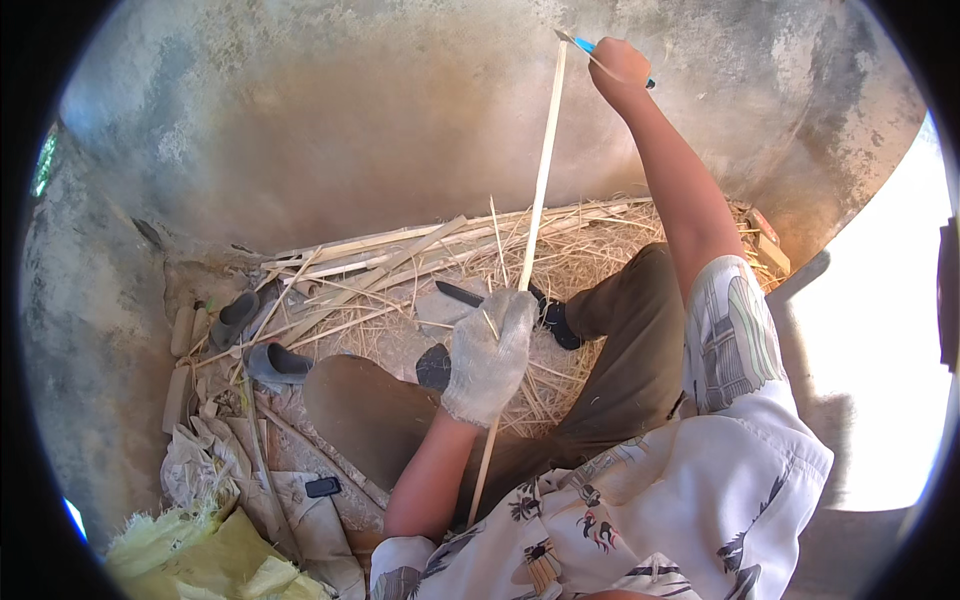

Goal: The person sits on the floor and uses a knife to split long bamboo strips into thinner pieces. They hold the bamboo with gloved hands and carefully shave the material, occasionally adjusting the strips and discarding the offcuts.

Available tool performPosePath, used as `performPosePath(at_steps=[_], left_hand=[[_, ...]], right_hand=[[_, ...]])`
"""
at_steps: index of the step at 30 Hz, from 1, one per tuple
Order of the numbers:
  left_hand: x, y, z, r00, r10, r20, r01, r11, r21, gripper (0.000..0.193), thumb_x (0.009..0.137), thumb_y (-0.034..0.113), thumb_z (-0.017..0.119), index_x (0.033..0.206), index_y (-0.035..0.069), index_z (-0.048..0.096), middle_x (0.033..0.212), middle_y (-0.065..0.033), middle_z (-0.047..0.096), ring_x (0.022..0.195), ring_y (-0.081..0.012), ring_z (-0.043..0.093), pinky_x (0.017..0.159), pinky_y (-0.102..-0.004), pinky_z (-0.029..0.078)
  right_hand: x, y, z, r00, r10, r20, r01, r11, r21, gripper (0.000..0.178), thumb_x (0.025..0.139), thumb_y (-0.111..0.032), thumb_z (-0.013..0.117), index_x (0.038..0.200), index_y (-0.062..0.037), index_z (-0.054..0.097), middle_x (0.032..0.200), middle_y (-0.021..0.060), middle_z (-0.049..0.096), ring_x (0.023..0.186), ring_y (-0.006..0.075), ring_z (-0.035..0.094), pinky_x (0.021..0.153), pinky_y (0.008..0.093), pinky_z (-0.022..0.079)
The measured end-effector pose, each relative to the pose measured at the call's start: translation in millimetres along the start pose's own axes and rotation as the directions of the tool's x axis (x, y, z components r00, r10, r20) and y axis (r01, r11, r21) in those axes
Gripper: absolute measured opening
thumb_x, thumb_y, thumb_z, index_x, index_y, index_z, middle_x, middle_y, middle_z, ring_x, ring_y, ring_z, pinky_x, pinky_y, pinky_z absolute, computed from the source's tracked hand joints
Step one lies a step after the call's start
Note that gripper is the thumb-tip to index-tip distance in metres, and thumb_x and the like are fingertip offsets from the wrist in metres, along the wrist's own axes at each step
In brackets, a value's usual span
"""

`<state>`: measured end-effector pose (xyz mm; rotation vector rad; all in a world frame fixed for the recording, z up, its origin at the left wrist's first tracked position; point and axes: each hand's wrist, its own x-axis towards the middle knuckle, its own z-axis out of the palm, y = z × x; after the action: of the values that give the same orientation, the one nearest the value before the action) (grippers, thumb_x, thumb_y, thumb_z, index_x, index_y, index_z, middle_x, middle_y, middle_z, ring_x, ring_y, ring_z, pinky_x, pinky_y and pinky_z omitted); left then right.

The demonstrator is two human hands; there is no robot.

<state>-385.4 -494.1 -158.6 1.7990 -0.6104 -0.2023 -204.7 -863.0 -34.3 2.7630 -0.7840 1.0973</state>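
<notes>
Grey slippers are seen near the stained wall; a small black object is supported by pale sheeting near a yellow sack.

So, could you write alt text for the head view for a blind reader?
A person's gloved left hand grips a long pale strip while the bare right hand holds a blue-handled knife at its far end. Shavings and more strips lie scattered beyond.

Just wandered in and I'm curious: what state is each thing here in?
Pale strip: held, pointing away from the person
Left hand: gloved, closed around the strip
Right hand: bare, closed on the knife
Knife: blade exposed, at the strip's far end
Grey slippers: unworn
Small black object: lying flat
Yellow sack: crumpled
Shavings: loosely heaped
</notes>
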Motion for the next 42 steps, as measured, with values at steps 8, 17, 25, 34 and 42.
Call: performPosePath(at_steps=[8,17,25,34,42], left_hand=[[6,-2,20,0.998,0.063,0.023,-0.059,0.990,-0.129,0.021,0.099,0.021,0.055,0.091,0.002,0.059,0.066,-0.0118,0.057,0.056,-0.0234,0.058,0.054,-0.0374,0.047],[20,-3,26,0.992,-0.090,-0.092,0.076,0.987,-0.140,0.025,0.094,0.024,0.063,0.090,-0.001,0.064,0.063,-0.0093,0.058,0.058,-0.0171,0.058,0.059,-0.0357,0.047],[8,-1,27,0.984,0.028,-0.175,-0.006,0.992,0.128,0.028,0.094,0.029,0.062,0.094,0.001,0.066,0.075,-0.0189,0.063,0.072,-0.0357,0.064,0.068,-0.0434,0.048],[-6,3,45,0.981,0.186,-0.061,-0.164,0.951,0.263,0.025,0.096,0.027,0.058,0.096,0.002,0.064,0.077,-0.0212,0.064,0.073,-0.0390,0.065,0.066,-0.0453,0.049],[0,-11,31,0.936,0.349,-0.032,-0.333,0.914,0.233,0.024,0.100,0.022,0.055,0.106,0.002,0.064,0.076,-0.0192,0.064,0.068,-0.0329,0.065,0.063,-0.0420,0.049]], right_hand=[[-5,90,-20,0.938,0.346,0.022,-0.344,0.921,0.182,0.024,0.082,-0.026,0.060,0.089,-0.0063,0.074,0.090,0.0179,0.072,0.081,0.0348,0.070,0.071,0.0427,0.055],[-199,-13,-41,0.867,-0.449,0.218,0.433,0.894,0.118,0.010,0.079,-0.014,0.060,0.074,-0.0098,0.068,0.064,0.0132,0.065,0.059,0.0310,0.067,0.054,0.0432,0.052],[-186,-21,-20,0.900,-0.429,0.070,0.423,0.902,0.090,0.014,0.082,-0.012,0.057,0.072,-0.0087,0.066,0.065,0.0133,0.067,0.059,0.0328,0.067,0.053,0.0444,0.052],[-16,51,0,0.966,0.233,-0.108,-0.227,0.972,0.063,0.017,0.082,-0.013,0.057,0.079,-0.0052,0.072,0.080,0.0178,0.070,0.076,0.0362,0.070,0.064,0.0450,0.054],[-77,28,-50,0.980,-0.058,0.188,0.045,0.996,0.073,0.019,0.083,-0.019,0.059,0.092,-0.0090,0.073,0.078,0.0121,0.071,0.075,0.0312,0.070,0.065,0.0441,0.055]])
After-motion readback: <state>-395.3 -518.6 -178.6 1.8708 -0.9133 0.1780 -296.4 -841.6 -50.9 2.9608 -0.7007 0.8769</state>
